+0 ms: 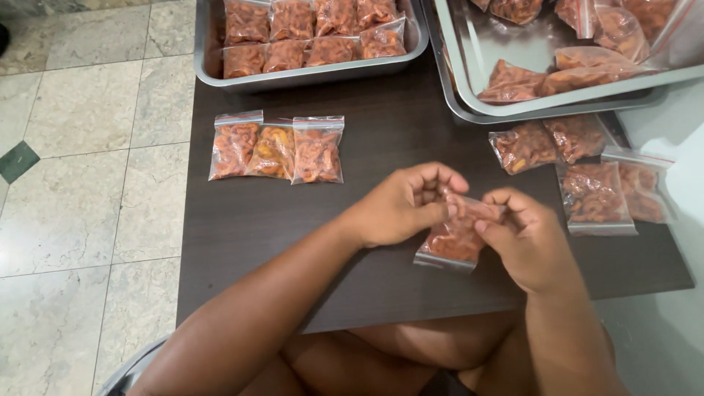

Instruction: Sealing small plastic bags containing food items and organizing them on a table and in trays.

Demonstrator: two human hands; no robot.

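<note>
A small clear plastic zip bag (456, 238), crinkled and glossy, packed with reddish-orange curled snack pieces, sits pinched between both hands above the front of the dark brown wood-grain table (367, 139). The left hand (403, 205) and right hand (524, 238) each clench fingers on its top edge. Its long axis tilts, sealed end up toward the fingers, bottom toward the lower left. Three filled bags (277, 149) lie flat in a row, more (587, 172) at right, near shiny rectangular steel trays (209, 70). Pale marble floor tiles (81, 183) surround the table
</note>
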